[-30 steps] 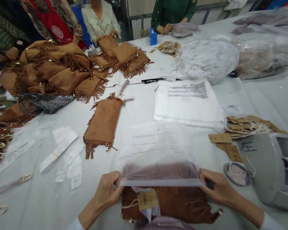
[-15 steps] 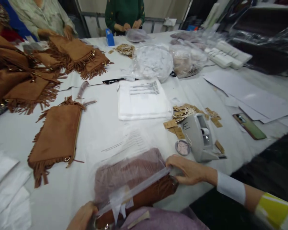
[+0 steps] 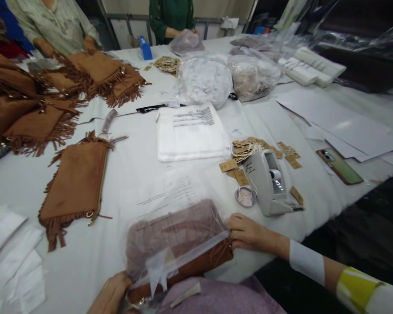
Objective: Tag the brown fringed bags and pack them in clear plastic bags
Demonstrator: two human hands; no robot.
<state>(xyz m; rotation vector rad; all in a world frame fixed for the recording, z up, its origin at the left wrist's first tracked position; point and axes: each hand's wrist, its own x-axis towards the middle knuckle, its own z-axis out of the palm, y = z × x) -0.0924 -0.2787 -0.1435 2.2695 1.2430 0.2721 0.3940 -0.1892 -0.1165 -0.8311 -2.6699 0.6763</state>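
A clear plastic bag [image 3: 163,196] with printed text lies at the near edge of the table. Partly inside it is a brown leather fringed pouch [image 3: 201,266], whose near strip sticks out of the bag's mouth, along with a mauve wrapped layer [image 3: 180,231]. My left hand [image 3: 113,288] grips the bag's left corner by the mouth, its fingertips partly hidden. My right hand [image 3: 249,233] pinches the right corner of the mouth. White tape-like strips [image 3: 162,268] hang over the mouth, and mauve cloth [image 3: 212,298] lies just below.
Another brown fringed pouch [image 3: 75,179] lies to the left, with a pile of pouches [image 3: 42,100] behind. Folded plastic bags [image 3: 190,135] sit mid-table. At right are a grey tape dispenser [image 3: 265,183], tags [image 3: 239,174] and a phone [image 3: 339,165]. Two people work across the table.
The brown pouch has gone deeper into the plastic bag, with less of it sticking out. My right hand has closed in on the bag's corner. Across the table, a person's bundle has been lifted slightly.
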